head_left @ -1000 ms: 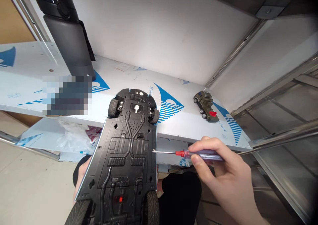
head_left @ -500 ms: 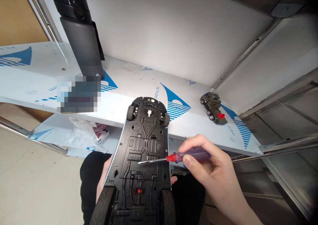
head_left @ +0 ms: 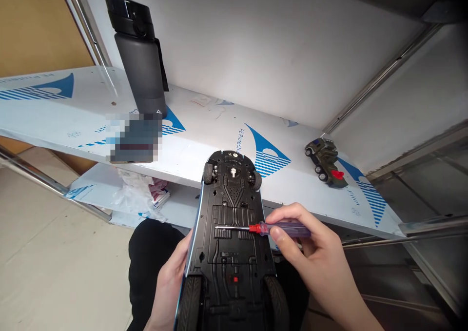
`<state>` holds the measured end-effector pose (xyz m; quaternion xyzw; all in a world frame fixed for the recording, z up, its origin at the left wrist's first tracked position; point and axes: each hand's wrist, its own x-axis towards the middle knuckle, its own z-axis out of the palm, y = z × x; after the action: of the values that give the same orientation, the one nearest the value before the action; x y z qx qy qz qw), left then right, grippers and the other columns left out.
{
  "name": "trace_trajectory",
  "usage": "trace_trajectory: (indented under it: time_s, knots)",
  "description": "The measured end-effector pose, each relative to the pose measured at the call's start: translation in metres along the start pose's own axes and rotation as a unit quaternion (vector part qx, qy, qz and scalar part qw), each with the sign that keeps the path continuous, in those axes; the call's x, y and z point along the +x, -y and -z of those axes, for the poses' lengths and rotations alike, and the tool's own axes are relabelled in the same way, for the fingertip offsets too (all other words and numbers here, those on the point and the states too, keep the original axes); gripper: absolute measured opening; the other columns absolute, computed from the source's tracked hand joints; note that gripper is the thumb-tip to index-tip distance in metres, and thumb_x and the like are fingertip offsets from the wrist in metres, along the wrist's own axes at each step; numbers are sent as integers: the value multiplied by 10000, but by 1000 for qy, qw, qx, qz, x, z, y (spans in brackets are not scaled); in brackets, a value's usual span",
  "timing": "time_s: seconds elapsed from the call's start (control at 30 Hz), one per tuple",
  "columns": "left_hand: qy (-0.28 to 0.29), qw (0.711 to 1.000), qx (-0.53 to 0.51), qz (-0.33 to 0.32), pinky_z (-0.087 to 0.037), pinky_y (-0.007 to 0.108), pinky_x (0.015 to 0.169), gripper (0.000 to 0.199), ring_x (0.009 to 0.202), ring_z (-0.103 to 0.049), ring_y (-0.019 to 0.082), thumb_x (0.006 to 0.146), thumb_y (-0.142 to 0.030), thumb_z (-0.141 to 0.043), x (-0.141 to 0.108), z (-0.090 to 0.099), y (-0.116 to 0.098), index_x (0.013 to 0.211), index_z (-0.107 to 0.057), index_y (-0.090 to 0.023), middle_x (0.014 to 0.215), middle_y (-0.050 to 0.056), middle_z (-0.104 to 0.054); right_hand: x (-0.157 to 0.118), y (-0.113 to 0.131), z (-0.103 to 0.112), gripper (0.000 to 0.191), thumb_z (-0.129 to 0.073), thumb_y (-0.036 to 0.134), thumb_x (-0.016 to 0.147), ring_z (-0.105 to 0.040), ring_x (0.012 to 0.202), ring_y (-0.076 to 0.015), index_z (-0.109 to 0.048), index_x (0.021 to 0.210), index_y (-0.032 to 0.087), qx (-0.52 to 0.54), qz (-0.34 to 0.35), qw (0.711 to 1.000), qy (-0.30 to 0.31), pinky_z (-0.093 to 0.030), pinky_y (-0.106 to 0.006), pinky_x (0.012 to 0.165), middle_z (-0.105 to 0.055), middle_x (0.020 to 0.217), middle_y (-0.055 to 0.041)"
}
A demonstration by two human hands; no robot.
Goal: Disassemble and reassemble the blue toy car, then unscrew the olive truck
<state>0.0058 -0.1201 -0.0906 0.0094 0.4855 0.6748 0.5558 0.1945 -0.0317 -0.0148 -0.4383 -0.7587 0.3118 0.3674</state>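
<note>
A toy car is turned over, its black underside with wheels, moulded pipes and a small red switch facing me. My left hand grips it from the left side and beneath; most of those fingers are hidden behind the car. Between thumb and fingers my right hand holds a screwdriver with a purple see-through handle and red collar. Its metal shaft points left across the middle of the underside. Whether the tip touches the car, I cannot tell.
On the film-covered shelf stand a black bottle and a green toy truck with a red part. A blurred-out flat dark object lies by the bottle. A plastic bag rests on the lower shelf.
The view has shifted, so the shelf things appear further right. The car has tilted more upright, and more of my left hand shows. The screwdriver's shaft now lies nearly level.
</note>
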Motion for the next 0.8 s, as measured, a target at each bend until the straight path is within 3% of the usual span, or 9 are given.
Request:
trace_trajectory:
  time_s: [0.07, 0.13, 0.27, 0.4, 0.5, 0.63, 0.8]
  knots:
    - [-74, 996, 49, -23, -564, 153, 725, 96, 877, -763, 154, 804, -159, -861, 9, 2, -1, 852, -850, -241, 893, -55, -826, -2, 1, -1, 40, -716, 251, 962, -705, 637, -110, -742, 944, 275, -10, 9, 1000, 5, -562, -162, 574, -761, 839, 30]
    - [-82, 996, 41, -1, -599, 204, 736, 58, 879, -789, 208, 782, -212, -883, 13, 4, -2, 771, -830, -229, 796, -29, -813, -4, 0, -2, 37, -717, 247, 958, -731, 695, -132, -744, 950, 271, -17, 17, 1000, 9, -573, -179, 596, -766, 857, 17]
    - [78, 980, -114, 141, -642, 460, 926, 321, 1054, -794, 391, 877, -454, -805, 11, 9, 3, 1032, -867, -179, 895, 86, -841, -7, -2, -2, 48, -715, 285, 969, -744, 742, -141, -755, 945, 277, -16, -18, 999, 34, -579, -185, 625, -775, 882, 15]
    - [175, 958, -147, 172, -591, 449, 1039, 401, 1071, -800, 362, 917, -237, -792, 12, 20, 7, 1316, -796, -195, 924, 73, -855, -7, -2, -2, 123, -708, 362, 987, -738, 731, -138, -760, 926, 268, 9, -75, 996, 51, -587, -188, 646, -772, 865, 11]
    - [185, 961, -115, 172, -592, 421, 1031, 582, 1005, -819, 329, 917, -173, -779, 13, 24, 1, 1487, -683, -237, 965, 60, -858, -8, -1, -2, 136, -708, 375, 984, -735, 722, -139, -767, 927, 267, 19, -88, 995, 52, -591, -192, 650, -772, 862, 8]
    - [183, 956, -107, 201, -605, 475, 988, 801, 1041, -800, 380, 851, -249, -818, 7, 15, -11, 1605, -550, -250, 1155, 111, -833, -11, -1, -3, 123, -716, 364, 973, -743, 704, -129, -766, 906, 273, 10, -95, 995, 41, -592, -172, 635, -772, 848, 21]
    - [182, 957, -117, 195, -599, 479, 967, 965, 1065, -786, 380, 806, -244, -829, -2, 3, -11, 1675, -415, -319, 1329, 117, -772, -18, 0, -8, 85, -713, 283, 962, -719, 592, -86, -755, 888, 284, -17, -41, 998, 37, -572, -123, 596, -760, 752, 70]
